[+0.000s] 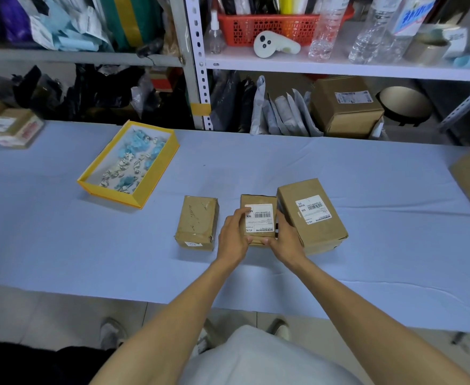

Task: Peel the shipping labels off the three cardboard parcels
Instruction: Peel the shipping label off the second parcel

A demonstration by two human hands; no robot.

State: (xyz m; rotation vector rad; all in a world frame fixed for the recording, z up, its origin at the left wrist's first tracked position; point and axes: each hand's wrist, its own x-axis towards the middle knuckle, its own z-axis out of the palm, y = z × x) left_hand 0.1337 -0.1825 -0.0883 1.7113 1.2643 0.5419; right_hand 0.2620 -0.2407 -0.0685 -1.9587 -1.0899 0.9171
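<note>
Two labels remain; left parcel top appears bare. Left hand and right hand grip the middle parcel.

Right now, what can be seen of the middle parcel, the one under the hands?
The middle parcel is a small, creased brown cardboard box lying flat on the blue table cover. A white label with a barcode covers most of its top and looks stuck down. The left hand grips its left side, fingertips on the label's far left corner; the right hand holds its right side, both thumbs on the near edge. The larger parcel sits close on its right.
</note>
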